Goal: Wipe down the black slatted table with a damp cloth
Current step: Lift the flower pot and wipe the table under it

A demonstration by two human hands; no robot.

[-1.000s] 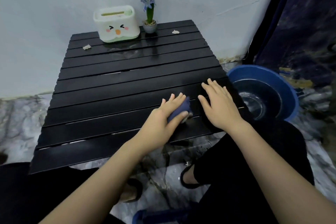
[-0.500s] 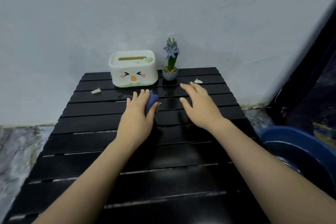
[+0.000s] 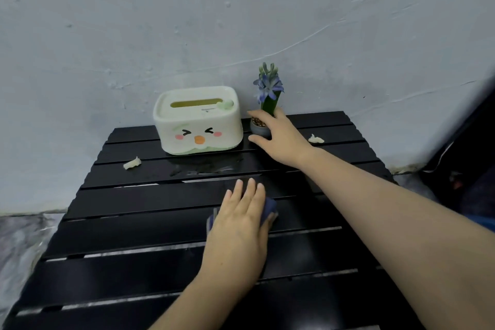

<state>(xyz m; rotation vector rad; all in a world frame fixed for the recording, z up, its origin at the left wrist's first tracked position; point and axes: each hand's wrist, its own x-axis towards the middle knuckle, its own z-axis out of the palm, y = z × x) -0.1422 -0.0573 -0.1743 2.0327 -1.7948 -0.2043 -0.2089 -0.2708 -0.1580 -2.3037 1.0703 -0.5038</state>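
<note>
The black slatted table [image 3: 134, 222] fills the lower view, with a wet smear [image 3: 203, 167] in front of the tissue box. My left hand [image 3: 238, 225] lies flat on a folded blue cloth [image 3: 271, 209] and presses it onto the middle slats; only the cloth's right edge shows. At the back of the table my right hand [image 3: 281, 136] has thumb and fingers curled round a small grey flower pot [image 3: 258, 127] with a purple bloom.
A cream tissue box [image 3: 198, 120] with a cartoon face stands at the back, left of the pot. One white paper scrap [image 3: 132, 163] lies at the back left, another [image 3: 316, 139] at the back right. The wall runs close behind the table.
My right hand moved from flat on the slats back to the flower pot and closed round it. My left hand drew the cloth nearer to me, away from the tissue box.
</note>
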